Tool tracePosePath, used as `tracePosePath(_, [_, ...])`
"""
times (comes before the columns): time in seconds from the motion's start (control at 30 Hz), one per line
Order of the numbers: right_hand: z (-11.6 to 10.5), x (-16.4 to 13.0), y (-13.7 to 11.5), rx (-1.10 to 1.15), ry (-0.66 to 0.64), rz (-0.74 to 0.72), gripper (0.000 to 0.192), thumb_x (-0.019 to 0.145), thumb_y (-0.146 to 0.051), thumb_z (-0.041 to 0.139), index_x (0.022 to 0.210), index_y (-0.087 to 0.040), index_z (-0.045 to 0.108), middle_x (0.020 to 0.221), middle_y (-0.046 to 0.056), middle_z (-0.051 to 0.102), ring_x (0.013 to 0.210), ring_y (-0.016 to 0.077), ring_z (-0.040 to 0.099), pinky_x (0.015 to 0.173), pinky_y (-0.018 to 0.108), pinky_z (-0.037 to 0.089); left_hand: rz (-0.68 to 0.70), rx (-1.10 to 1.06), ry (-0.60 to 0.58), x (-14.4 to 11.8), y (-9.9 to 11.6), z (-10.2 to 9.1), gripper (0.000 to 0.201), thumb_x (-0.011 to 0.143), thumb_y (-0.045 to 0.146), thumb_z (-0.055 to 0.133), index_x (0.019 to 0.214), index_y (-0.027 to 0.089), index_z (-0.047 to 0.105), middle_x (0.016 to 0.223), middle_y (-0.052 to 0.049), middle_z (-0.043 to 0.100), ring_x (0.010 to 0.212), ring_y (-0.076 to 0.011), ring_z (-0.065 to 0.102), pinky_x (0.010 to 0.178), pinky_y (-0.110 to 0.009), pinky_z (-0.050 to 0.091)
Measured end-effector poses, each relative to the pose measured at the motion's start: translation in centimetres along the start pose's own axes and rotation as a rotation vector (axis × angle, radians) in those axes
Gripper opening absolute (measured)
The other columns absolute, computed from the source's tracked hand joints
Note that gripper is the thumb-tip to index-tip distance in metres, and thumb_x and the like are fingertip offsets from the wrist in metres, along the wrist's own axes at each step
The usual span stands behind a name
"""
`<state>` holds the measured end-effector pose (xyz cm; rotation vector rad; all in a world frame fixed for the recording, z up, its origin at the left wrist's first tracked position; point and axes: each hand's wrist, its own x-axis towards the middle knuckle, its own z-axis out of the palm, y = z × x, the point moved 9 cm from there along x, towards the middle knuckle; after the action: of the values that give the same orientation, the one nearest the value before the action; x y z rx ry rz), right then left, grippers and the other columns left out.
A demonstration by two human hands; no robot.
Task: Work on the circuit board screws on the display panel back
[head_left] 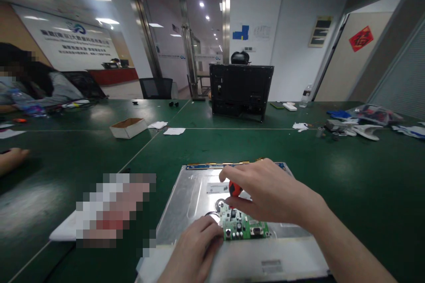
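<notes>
A silver metal display panel (192,203) lies flat on the green table (299,163) in front of me. A small green circuit board (244,227) sits on its near middle. My right hand (268,192) grips a screwdriver with an orange handle (235,189), held upright over the board's far left corner. My left hand (195,247) rests on the panel at the board's left edge, fingers curled, pressing against it. The screwdriver's tip is hidden by my fingers.
A blurred white object (66,230) lies left of the panel. Further back stand an open cardboard box (128,127), paper scraps (174,131) and a black monitor back (241,90). Clutter (352,126) sits at the far right. A person (29,84) sits far left; another hand (11,159) rests at the left edge.
</notes>
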<state>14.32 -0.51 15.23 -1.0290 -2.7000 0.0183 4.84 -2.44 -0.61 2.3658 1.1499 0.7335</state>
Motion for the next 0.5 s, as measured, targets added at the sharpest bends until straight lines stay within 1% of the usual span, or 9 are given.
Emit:
tracePosePath(0.2, [0.20, 0.07, -0.42, -0.014, 0.003, -0.031, 0.020, 0.084, -0.028, 0.066, 0.099, -0.021, 0.056, 0.087, -0.002, 0.073, 0.068, 0.0159, 0.065, 0.050, 0.029, 0.022, -0.026, -0.003, -0.002, 0.01, 0.13, -0.09, 0.019, 0.087, 0.012, 0.046, 0.088, 0.023, 0.061, 0.089, -0.006, 0.064, 0.082, -0.0215, 0.062, 0.069, -0.028, 0.047])
tracePosePath(0.4, [0.38, 0.15, -0.24, -0.011, -0.013, -0.024, 0.020, 0.085, -0.028, 0.065, 0.100, -0.021, 0.056, 0.088, -0.001, 0.073, 0.069, 0.0158, 0.065, 0.050, 0.028, 0.024, -0.005, 0.011, -0.018, -0.21, 0.14, 0.22, 0.021, 0.090, 0.012, 0.043, 0.092, 0.023, 0.060, 0.091, -0.006, 0.063, 0.083, -0.0214, 0.061, 0.070, -0.029, 0.046])
tracePosePath(0.5, [0.53, 0.23, -0.23, -0.006, -0.018, -0.021, 0.019, 0.084, -0.028, 0.066, 0.100, -0.021, 0.056, 0.088, -0.002, 0.073, 0.070, 0.0161, 0.065, 0.051, 0.029, 0.024, -0.004, 0.040, -0.012, -0.27, 0.09, 0.22, 0.020, 0.090, 0.012, 0.043, 0.091, 0.023, 0.060, 0.090, -0.006, 0.063, 0.083, -0.0216, 0.061, 0.069, -0.029, 0.045])
